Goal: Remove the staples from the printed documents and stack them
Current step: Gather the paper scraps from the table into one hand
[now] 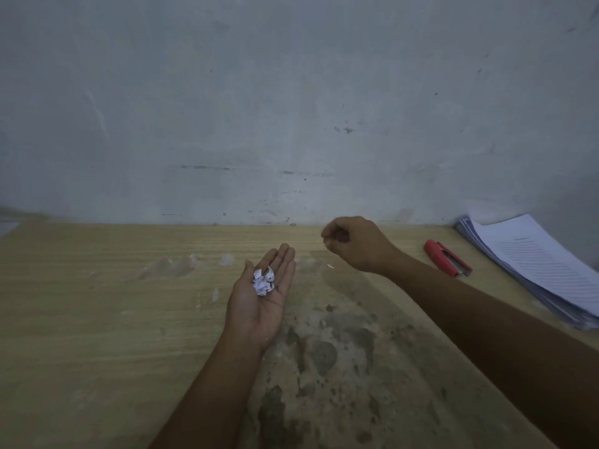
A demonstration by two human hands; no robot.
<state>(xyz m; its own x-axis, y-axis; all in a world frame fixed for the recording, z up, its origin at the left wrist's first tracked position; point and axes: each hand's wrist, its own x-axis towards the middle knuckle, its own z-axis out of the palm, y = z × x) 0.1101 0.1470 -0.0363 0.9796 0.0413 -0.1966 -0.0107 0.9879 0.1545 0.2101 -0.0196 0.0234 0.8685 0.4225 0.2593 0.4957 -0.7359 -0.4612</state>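
Stacked and slightly fanned at the far right of the wooden table, close against the wall: the printed documents, top sheet face up, well apart from both hands. Just beside the stack, toward the middle, a red stapler, flat on the wood. Cupped in the left hand, palm up with fingers straight and close together: a small wad of torn paper scraps. Ahead and to the right, raised over the tabletop, the right hand, fingers curled in and tips drawn against the thumb; contents of that pinch, if any, too small to make out. One more white fleck on the wood just below that hand. Dark stains across the near tabletop.

Appears to be the clean-up stage, with the papers already piled and the leavings being gathered. Next move probably calls for a release of the pinch over the open palm, then a fine fingertip pick at the loose fleck, palm kept level to avoid spills. No telling from here of any staples left in the stack.

Rows of print on the top sheet, none legible. No brand or label visible on the stapler.
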